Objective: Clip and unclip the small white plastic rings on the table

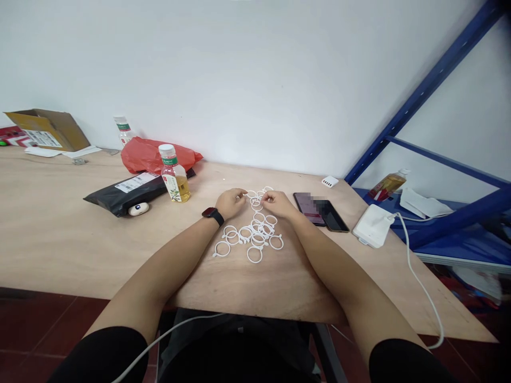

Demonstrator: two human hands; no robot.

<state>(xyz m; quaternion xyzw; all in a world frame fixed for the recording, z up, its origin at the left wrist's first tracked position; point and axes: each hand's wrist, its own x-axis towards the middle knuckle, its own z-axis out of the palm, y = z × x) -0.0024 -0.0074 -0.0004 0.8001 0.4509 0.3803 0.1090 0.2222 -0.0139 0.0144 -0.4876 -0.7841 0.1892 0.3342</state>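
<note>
Several white plastic curtain rings with small eyelets lie on the wooden table. A loose pile of rings (254, 255) spreads in front of my hands, and a smaller group of rings (256, 208) is between them. My left hand (232, 203), with a dark watch on the wrist, is closed, its fingertips pinching the edge of a white ring (251, 194). From the other side my right hand (278, 203) reaches in, thumb and index finger pinched at a white ring beside the group. The rings overlap there, so the exact grip is partly hidden.
Two phones (309, 208) lie right of my right hand, with a white power box (374, 226) and its cable beyond. At left stand a tea bottle (174, 175), a black parcel (120, 197), an earbud case (138, 209) and a red bag (151, 151). A blue rack (423, 101) borders the right.
</note>
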